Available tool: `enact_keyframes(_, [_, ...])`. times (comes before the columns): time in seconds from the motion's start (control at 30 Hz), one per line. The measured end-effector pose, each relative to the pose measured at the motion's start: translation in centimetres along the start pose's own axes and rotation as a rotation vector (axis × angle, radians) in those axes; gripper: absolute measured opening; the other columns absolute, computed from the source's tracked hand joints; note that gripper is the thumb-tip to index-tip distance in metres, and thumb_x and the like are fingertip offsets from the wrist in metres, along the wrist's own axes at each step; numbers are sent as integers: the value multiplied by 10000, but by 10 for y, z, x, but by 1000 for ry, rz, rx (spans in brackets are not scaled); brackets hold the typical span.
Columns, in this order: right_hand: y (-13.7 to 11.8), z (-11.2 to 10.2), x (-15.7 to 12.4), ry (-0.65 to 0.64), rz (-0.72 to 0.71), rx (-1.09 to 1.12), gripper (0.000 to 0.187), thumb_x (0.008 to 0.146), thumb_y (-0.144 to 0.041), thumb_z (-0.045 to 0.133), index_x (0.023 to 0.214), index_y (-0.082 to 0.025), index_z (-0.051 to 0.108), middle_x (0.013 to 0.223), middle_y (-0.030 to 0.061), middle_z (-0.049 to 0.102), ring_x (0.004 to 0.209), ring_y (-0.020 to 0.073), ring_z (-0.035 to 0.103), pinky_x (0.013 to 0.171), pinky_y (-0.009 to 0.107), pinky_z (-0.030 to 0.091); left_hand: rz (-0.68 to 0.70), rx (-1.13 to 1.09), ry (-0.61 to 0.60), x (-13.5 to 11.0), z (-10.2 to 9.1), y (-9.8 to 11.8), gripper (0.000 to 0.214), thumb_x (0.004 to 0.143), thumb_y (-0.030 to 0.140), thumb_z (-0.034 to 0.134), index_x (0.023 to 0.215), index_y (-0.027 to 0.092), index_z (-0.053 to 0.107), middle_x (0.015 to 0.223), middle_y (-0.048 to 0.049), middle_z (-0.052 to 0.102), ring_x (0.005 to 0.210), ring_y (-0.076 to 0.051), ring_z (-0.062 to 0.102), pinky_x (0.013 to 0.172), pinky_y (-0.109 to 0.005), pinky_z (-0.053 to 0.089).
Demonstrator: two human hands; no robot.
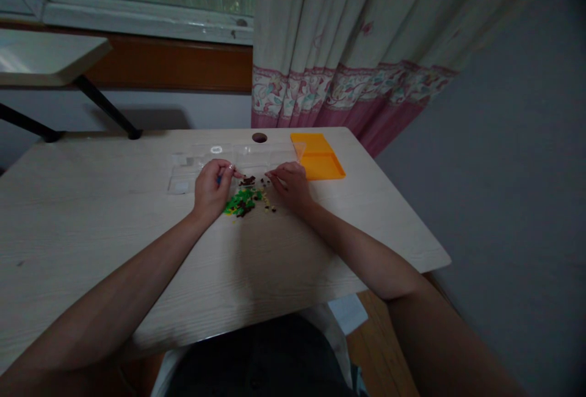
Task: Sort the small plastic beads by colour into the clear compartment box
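Observation:
My left hand [212,188] is curled at the left of a heap of small green pieces [242,200]. A bit of blue [219,180] shows between its thumb and fingers, too small to name. Across from it, my right hand [291,184] has its thumb and fingertips pinched together. Whatever that pinch holds cannot be made out. Between the hands lies a small cluster of dark brown pieces [248,181]. Some brown and pale yellow bits [267,203] are scattered at the heap's right side. Behind both hands is a clear plastic tray [256,156], partly covered by them.
An orange-yellow plastic tray [323,165] rests beyond my right hand. The pale wooden table [114,220] has a round cable hole [259,138] at its back edge. A raised shelf [50,55] on black legs stands at the back left. A curtain [315,88] hangs behind.

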State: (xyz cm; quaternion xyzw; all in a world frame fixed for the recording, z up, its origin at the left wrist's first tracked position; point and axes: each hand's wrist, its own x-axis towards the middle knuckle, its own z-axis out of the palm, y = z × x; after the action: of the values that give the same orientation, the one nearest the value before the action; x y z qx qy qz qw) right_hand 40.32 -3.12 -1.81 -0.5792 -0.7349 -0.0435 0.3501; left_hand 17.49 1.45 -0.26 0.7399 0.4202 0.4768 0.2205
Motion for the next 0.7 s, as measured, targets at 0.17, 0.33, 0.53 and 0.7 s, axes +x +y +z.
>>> enact_keyframes(0.17, [1, 0, -2, -4, -47, 10, 310, 1000, -418, 488, 976, -239, 740, 954, 58, 700, 968, 214, 570, 925, 392, 359, 59, 11, 40, 2, 2, -7, 244, 932, 422, 597, 1041, 211, 655, 908, -25, 718, 868, -176, 644, 810, -326, 486])
enact_keyframes(0.33, [-3, -3, -2, -18, -68, 7, 310, 1001, -395, 481, 977, -242, 750, 961, 65, 697, 970, 218, 568, 926, 399, 367, 170, 72, 17, 3, 1, -5, 199, 901, 396, 654, 991, 241, 742, 912, -26, 724, 920, -196, 608, 860, -364, 488])
enact_keyframes(0.53, [-4, -3, -3, -12, -92, 1, 289, 992, -391, 502, 981, -252, 756, 962, 61, 697, 975, 214, 572, 933, 390, 377, 241, 109, 14, 1, 3, -5, 244, 938, 426, 606, 984, 246, 766, 820, -30, 709, 807, -173, 599, 763, -329, 491])
enact_keyframes(0.7, [-6, -4, -5, -85, -234, 17, 229, 963, -401, 564, 1028, -277, 745, 1002, 49, 691, 1009, 206, 560, 973, 390, 360, 327, 206, 34, 1, 1, -3, 272, 946, 451, 590, 992, 246, 763, 776, -31, 678, 785, -177, 567, 753, -342, 459])
